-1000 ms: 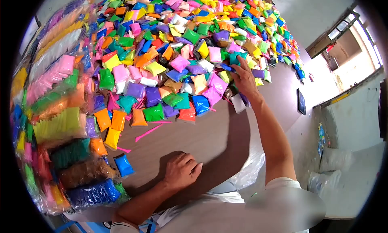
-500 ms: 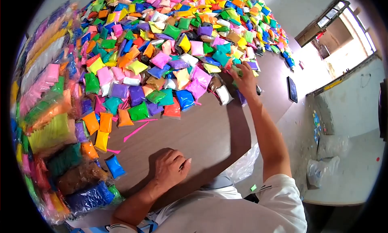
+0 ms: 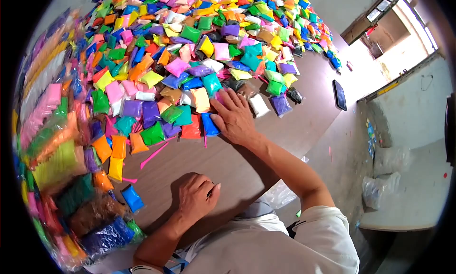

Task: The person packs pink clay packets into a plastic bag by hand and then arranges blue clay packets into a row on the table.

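My right hand (image 3: 236,118) lies over the near edge of a heap of small, soft, coloured packets, its fingers stretched out and slightly spread. Under its fingers a pink packet (image 3: 220,98) shows in part. A blue packet (image 3: 209,125) is by its thumb, and a white packet (image 3: 259,105) lies just right of the fingers. My left hand (image 3: 197,196) rests closed on the brown table (image 3: 161,176), knuckles up. A small dark spot shows between its fingers; what it holds, if anything, is hidden.
Clear bags of sorted packets (image 3: 59,164) line the left side. A loose blue packet (image 3: 132,198) and a pink strip (image 3: 153,156) lie nearer me. A dark phone (image 3: 339,95) sits near the right table edge. Plastic bags (image 3: 380,191) are beyond it.
My right hand has moved left and nearer me, from the heap's right edge onto the pink packet. Green packets now show where it was. My left hand stays closed in place.
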`<state>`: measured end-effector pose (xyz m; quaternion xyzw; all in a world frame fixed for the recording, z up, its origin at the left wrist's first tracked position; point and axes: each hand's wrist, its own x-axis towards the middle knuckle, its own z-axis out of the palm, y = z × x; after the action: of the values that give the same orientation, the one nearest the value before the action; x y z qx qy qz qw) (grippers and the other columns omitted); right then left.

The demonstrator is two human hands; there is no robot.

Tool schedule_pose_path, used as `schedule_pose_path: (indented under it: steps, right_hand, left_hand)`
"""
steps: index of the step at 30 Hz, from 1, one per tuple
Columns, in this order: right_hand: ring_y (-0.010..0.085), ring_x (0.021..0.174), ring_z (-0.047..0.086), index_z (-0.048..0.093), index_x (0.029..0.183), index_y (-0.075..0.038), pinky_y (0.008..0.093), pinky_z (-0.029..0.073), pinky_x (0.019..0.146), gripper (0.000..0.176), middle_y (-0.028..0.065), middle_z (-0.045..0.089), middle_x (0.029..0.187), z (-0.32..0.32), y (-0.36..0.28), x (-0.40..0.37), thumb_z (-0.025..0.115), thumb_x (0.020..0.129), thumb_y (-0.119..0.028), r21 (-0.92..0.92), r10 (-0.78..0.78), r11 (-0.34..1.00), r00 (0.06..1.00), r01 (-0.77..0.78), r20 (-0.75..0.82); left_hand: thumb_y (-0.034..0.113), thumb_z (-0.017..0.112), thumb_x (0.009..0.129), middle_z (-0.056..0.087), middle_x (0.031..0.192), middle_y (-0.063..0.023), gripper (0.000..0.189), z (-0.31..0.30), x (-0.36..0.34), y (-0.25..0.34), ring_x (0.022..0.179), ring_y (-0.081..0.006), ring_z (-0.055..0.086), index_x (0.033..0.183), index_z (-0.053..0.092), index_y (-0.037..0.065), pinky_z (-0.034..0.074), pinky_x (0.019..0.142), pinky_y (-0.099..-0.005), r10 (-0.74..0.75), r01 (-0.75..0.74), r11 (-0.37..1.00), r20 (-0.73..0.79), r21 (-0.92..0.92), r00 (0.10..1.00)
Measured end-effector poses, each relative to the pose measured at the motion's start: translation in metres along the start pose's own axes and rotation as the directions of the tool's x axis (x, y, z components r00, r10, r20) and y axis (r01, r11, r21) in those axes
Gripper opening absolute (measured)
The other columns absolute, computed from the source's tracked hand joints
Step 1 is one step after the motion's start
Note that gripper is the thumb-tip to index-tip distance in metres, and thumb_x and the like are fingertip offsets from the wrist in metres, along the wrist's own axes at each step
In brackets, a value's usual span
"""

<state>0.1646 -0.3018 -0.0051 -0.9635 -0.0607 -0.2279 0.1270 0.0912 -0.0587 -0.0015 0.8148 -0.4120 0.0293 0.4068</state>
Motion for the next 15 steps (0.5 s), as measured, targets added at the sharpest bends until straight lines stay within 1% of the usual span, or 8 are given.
schedule_pose_path:
  steps: [3,5,7,9,10,11,12,15]
  right_hand:
    - [0.0416,0.135,0.04,0.061,0.127,-0.01,0.0533,0.03,0.111,0.04,0.0194,0.049,0.141,-0.008,0.015,-0.012,0.057,0.095,-0.034,-0.016,0.023,1.0,1.0,-0.023,0.008]
    - [0.0433,0.133,0.043,0.069,0.113,-0.009,0.0535,0.032,0.111,0.032,0.0224,0.052,0.137,-0.006,0.029,-0.016,0.063,0.09,-0.03,0.021,0.085,0.996,0.991,-0.083,-0.106]
    - [0.043,0.131,0.044,0.069,0.109,-0.006,0.0509,0.035,0.109,0.028,0.0227,0.054,0.135,-0.014,0.043,-0.008,0.066,0.089,-0.024,0.047,0.132,0.991,0.983,-0.127,-0.127]
    - [0.0429,0.126,0.05,0.069,0.107,-0.004,0.0494,0.039,0.106,0.026,0.0227,0.058,0.13,-0.025,0.052,0.007,0.068,0.087,-0.02,0.094,0.137,0.988,0.973,-0.122,-0.183]
    - [0.0424,0.12,0.054,0.068,0.106,-0.001,0.0483,0.043,0.102,0.026,0.023,0.06,0.125,-0.023,0.056,0.021,0.069,0.086,-0.018,0.174,0.149,0.979,0.96,-0.109,-0.237]
    - [0.0427,0.118,0.056,0.068,0.106,0.0,0.047,0.044,0.1,0.028,0.0242,0.061,0.123,-0.023,0.055,0.029,0.069,0.087,-0.021,0.322,0.251,0.93,0.945,-0.176,-0.209]
    - [0.0427,0.119,0.056,0.066,0.11,0.0,0.0466,0.045,0.1,0.031,0.0248,0.06,0.125,-0.027,0.05,0.041,0.068,0.088,-0.023,0.349,0.276,0.914,0.946,-0.205,-0.169]
    - [0.0432,0.119,0.055,0.062,0.118,-0.001,0.0467,0.045,0.099,0.039,0.0257,0.057,0.13,-0.023,0.031,0.077,0.067,0.089,-0.026,0.418,0.228,0.896,0.963,-0.152,-0.141]
  left_hand:
    - [0.014,0.073,0.078,0.059,0.078,-0.0059,0.02,0.0,-0.001,-0.001,0.072,-0.0275,0.06,0.069,0.057,0.006,0.048,0.062,-0.0397,0.005,-0.005,1.0,-0.009,-0.01,1.0]
    - [0.014,0.074,0.078,0.059,0.078,-0.0055,0.02,0.001,-0.002,-0.001,0.073,-0.0268,0.06,0.069,0.058,0.006,0.048,0.063,-0.0393,-0.003,0.003,1.0,-0.016,-0.017,1.0]
    - [0.014,0.074,0.077,0.059,0.078,-0.0049,0.019,0.001,-0.002,-0.001,0.073,-0.026,0.06,0.069,0.059,0.007,0.049,0.063,-0.0389,-0.003,0.003,1.0,-0.02,-0.005,1.0]
    - [0.013,0.075,0.077,0.06,0.078,-0.0045,0.018,0.0,-0.003,-0.001,0.073,-0.0254,0.06,0.068,0.06,0.007,0.049,0.064,-0.0385,-0.002,0.003,1.0,-0.024,0.009,1.0]
    - [0.013,0.075,0.076,0.06,0.078,-0.0044,0.018,0.0,-0.002,-0.001,0.073,-0.0252,0.06,0.068,0.061,0.007,0.049,0.064,-0.0384,0.002,-0.001,1.0,-0.026,0.014,1.0]
    - [0.013,0.075,0.076,0.06,0.078,-0.0042,0.017,0.0,-0.002,-0.001,0.073,-0.0249,0.06,0.068,0.061,0.007,0.049,0.064,-0.0383,0.006,-0.006,1.0,-0.029,0.018,1.0]
    - [0.013,0.075,0.076,0.06,0.078,-0.0043,0.017,0.0,-0.001,-0.001,0.073,-0.025,0.06,0.068,0.061,0.007,0.049,0.064,-0.0384,0.01,-0.009,1.0,-0.032,0.019,0.999]
    - [0.013,0.075,0.076,0.06,0.079,-0.0045,0.017,-0.003,0.0,-0.001,0.073,-0.0254,0.06,0.067,0.062,0.007,0.049,0.064,-0.0386,0.024,-0.023,1.0,-0.034,0.017,0.999]
